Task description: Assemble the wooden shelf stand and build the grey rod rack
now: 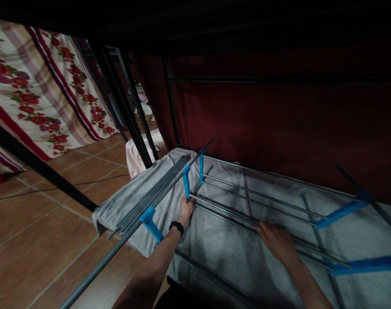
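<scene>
A rack frame of thin grey metal tubes (234,210) and blue plastic brackets lies on a grey cloth. My left hand (185,209), with a dark band on its wrist, is closed at the lower end of the middle blue bracket (186,182), where a tube meets it. Its fingertips are partly hidden behind the joint. Farther right, my right hand (276,240) is closed over a tube of the same pair, palm down. Other blue brackets stand at the near left (152,224), the far left (201,167) and the right (366,265).
Loose grey tubes (150,199) lie in a bundle on the grey cloth (137,186) at left. Black metal posts (126,105) rise beside it, with a dark red sheet (279,128) behind. A flowered curtain (50,98) hangs over the tiled floor (63,231).
</scene>
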Demonstrator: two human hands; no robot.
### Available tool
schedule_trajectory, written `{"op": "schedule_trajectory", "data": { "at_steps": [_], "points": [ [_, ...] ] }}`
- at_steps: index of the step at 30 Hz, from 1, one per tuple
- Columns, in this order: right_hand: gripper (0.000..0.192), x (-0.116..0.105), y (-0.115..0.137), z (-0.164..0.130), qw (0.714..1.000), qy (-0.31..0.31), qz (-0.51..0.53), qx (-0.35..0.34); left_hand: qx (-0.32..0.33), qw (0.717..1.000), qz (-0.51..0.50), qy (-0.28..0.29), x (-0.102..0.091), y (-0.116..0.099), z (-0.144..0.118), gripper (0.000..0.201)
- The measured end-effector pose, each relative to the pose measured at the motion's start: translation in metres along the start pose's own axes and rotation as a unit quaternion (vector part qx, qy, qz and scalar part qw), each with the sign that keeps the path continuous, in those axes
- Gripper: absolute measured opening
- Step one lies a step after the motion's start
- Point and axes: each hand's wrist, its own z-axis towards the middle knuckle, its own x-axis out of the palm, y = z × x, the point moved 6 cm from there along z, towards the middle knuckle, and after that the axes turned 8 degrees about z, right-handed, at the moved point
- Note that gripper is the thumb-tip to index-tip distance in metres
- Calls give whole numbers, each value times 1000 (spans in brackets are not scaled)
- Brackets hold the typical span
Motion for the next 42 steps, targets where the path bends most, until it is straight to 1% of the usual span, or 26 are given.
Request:
{"op": "schedule_trajectory", "data": {
  "at_steps": [3,5,8,12,15,18,22,25,28,34,42],
  "points": [
    [33,2,-1,0,1000,20,5,1,5,1000,-1,-3,1,2,1,12],
    [33,1,1,0,1000,16,-1,-3,11,1000,-3,-5,2,4,2,11],
    [34,-4,6,-2,1000,-17,-16,-7,21,1000,-3,-13,2,6,3,10],
    [32,-11,16,-6,996,-65,-42,-36,34,999,-3,-14,0,6,4,9],
    [30,-11,20,-10,994,-76,-56,-51,42,999,-6,-10,-1,2,2,12],
    [29,-8,22,-11,993,-70,-63,-64,54,998,-11,-16,-2,-5,-1,19],
    [25,-5,22,-6,995,-60,-73,-45,87,995,-30,-30,-2,-19,-4,25],
    [28,-7,21,-1,996,-58,-69,-26,107,993,-32,-24,-2,-25,-1,20],
    [29,-10,22,1,995,-67,-66,-28,115,993,-26,-19,-1,-25,1,20],
    [26,-13,22,2,994,-74,-65,-36,134,990,-11,-51,1,-19,-3,27],
    [23,-14,23,2,994,-86,-57,-29,133,989,9,-65,-2,-26,-5,32]
  ]
}}
